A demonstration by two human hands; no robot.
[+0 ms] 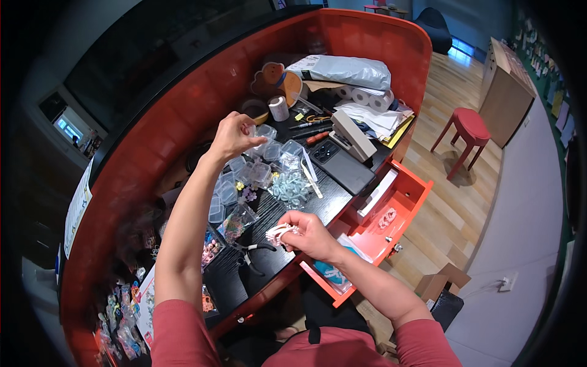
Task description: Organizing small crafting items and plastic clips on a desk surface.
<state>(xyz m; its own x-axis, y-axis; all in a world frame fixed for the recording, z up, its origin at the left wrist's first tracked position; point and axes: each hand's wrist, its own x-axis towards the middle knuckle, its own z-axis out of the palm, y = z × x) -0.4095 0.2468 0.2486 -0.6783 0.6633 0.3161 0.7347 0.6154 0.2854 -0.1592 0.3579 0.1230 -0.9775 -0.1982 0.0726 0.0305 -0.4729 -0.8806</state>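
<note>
My left hand (238,136) is raised over the small clear plastic boxes (270,149), thumb and fingers around what looks like one clear box. Near the desk's front edge, my right hand (305,234) grips a bundle of white and pink beaded bands (280,234). Between the hands lie a bag of pale blue beads (290,189), tweezers (312,181), purple flower beads (249,193) and a bag of small multicoloured pieces (236,222). Black-handled pliers (252,257) rest just left of my right hand.
An open red drawer (415,197) juts from the desk on the right. Behind it lie a black phone (341,167), a stapler (353,135), a red-handled tool (317,138), a white roll (278,108) and paper rolls (361,97). Bagged trinkets (124,321) crowd the left. A red stool (465,128) stands beyond.
</note>
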